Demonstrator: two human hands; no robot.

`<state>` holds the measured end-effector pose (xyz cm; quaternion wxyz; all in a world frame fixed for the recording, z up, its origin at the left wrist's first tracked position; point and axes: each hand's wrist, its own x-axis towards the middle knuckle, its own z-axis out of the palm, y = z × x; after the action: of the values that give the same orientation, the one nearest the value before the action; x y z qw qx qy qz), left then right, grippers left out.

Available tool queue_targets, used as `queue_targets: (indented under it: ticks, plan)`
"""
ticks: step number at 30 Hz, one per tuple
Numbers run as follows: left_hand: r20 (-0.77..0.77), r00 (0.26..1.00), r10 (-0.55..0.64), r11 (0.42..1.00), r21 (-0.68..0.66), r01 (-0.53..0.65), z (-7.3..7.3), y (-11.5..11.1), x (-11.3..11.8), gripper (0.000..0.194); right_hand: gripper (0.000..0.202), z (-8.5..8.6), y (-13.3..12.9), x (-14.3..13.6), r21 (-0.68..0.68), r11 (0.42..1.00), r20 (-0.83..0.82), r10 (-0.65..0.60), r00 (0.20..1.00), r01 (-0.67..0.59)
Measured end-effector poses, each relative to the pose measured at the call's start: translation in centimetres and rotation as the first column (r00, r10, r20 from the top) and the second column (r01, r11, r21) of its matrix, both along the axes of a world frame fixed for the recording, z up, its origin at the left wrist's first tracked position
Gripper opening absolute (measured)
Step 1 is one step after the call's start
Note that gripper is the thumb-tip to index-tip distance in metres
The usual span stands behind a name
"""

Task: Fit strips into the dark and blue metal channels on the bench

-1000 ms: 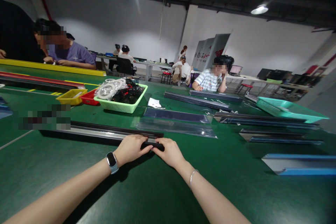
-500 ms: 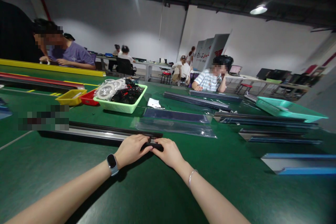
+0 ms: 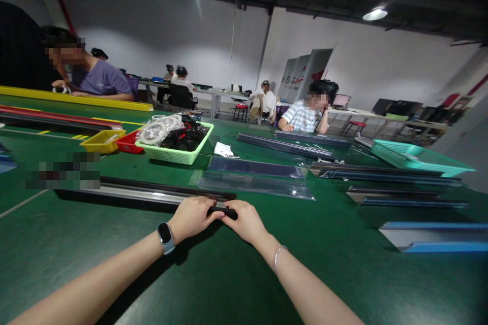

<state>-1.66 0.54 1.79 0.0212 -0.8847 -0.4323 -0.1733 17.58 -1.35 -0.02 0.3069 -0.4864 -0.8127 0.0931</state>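
Observation:
A long black profile strip (image 3: 145, 198) with a shiny silver channel lies across the green table in front of me. Both hands are at its right end. My left hand (image 3: 194, 218), below a wrist with a grey-banded smartwatch, curls over the near edge with fingers on top and thumb in front. Right beside it, my right hand (image 3: 246, 221) pinches the tip of the strip between thumb and fingers. The two thumbs nearly touch. What lies under the fingers is partly hidden.
Clear plastic sleeves (image 3: 251, 183) lie just beyond the strip. A light green basket (image 3: 173, 155) of black parts and bagged white rings stands behind, beside red (image 3: 129, 141) and yellow trays (image 3: 99, 141). Blue-edged profiles (image 3: 442, 249) and a turquoise basket (image 3: 423, 160) are at right. Co-workers sit beyond.
My left hand has shifted very slightly along the strip's edge; my right hand stays at the end. The co-worker in purple at the left has leaned a little leftward.

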Motion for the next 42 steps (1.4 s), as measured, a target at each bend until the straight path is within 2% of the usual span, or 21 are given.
queue_targets:
  ticks: [14,22,27,34,42]
  plan:
    - [-0.012,1.0,0.023,1.0,0.015,-0.023,0.2,0.0,-0.2,0.05,0.024,0.0,0.0,-0.1,0.036,0.998,0.053,-0.045,0.998,0.043]
    - [-0.037,0.997,0.064,0.998,0.02,-0.063,0.5,-0.1,0.2,0.058,0.024,0.1,0.3,0.8,-0.024,0.999,0.0,0.035,0.999,-0.035]
    - [-0.045,0.999,0.03,0.998,0.056,-0.027,0.2,0.0,-0.1,0.055,0.023,0.0,0.0,0.1,-0.003,1.0,0.023,0.017,1.0,-0.017]
    - [0.012,0.996,-0.092,0.994,0.064,0.091,0.1,-0.1,-0.9,0.042,0.027,0.2,-0.1,-0.1,0.014,1.0,0.071,0.027,0.997,-0.028]
    - [0.005,0.999,-0.038,0.999,-0.011,0.039,0.4,0.0,-0.6,0.047,0.026,0.0,0.0,0.0,0.011,0.999,0.065,0.033,0.997,-0.033]
